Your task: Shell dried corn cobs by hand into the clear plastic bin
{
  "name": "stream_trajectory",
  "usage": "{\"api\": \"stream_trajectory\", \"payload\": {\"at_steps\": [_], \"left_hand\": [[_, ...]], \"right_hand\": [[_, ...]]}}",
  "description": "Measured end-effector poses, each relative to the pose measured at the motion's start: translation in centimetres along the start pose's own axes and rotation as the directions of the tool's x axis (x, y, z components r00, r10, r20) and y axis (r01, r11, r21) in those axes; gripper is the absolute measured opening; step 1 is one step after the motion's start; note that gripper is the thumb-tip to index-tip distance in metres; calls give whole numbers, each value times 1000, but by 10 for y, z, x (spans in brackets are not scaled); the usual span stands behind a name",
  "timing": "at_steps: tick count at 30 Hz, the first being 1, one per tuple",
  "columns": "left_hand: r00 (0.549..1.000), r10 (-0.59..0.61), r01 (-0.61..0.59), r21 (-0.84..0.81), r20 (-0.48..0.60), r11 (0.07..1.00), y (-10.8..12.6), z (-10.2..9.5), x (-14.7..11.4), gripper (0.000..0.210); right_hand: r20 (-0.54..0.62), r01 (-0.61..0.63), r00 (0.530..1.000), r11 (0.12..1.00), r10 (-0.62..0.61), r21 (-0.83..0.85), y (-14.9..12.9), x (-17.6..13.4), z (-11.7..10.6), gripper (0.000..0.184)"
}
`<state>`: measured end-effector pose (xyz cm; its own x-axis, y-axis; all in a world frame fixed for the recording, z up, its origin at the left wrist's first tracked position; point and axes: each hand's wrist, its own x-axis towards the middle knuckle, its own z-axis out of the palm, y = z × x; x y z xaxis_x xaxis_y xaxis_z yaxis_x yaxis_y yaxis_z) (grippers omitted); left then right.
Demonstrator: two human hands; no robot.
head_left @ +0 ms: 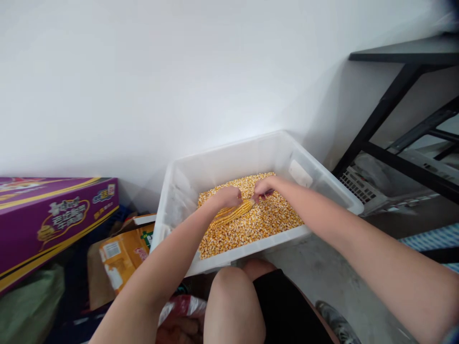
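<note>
A wide, translucent white plastic bin (258, 244) holds a layer of loose yellow corn kernels (251, 231). Over the kernels lies a corn cob (234, 215), slanting, its rows still full along the visible side. My left hand (229, 196) is closed on the cob from above, its fingers partly hidden. Close by, at the cob's pale tip, my right hand (263, 187) is closed too. Something small and dark shows at its fingers, too indistinct to name.
A purple printed carton (57, 220) and an orange carton (124, 255) lie left of the bin. To the right stands a black metal frame (380, 105) with a white plastic crate (362, 186) beneath. A white wall (179, 71) rises behind. My knees are against the near side.
</note>
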<state>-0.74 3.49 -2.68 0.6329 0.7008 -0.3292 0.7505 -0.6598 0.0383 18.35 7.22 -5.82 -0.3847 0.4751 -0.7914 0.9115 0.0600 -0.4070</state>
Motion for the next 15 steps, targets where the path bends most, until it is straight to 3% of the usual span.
{"api": "stream_trajectory", "payload": {"at_steps": [7, 12, 15], "left_hand": [[996, -22, 28, -68, 91, 997, 0, 0, 1, 45], [990, 1, 12, -88, 142, 996, -3, 1, 1, 67], [991, -8, 19, -76, 135, 997, -3, 0, 1, 66]], "right_hand": [[-4, -16, 1000, 1000, 17, 16, -3, -1, 1, 38], [1, -15, 1000, 1000, 15, 7, -4, -3, 3, 34], [-22, -13, 1000, 999, 13, -31, -9, -10, 3, 32]]}}
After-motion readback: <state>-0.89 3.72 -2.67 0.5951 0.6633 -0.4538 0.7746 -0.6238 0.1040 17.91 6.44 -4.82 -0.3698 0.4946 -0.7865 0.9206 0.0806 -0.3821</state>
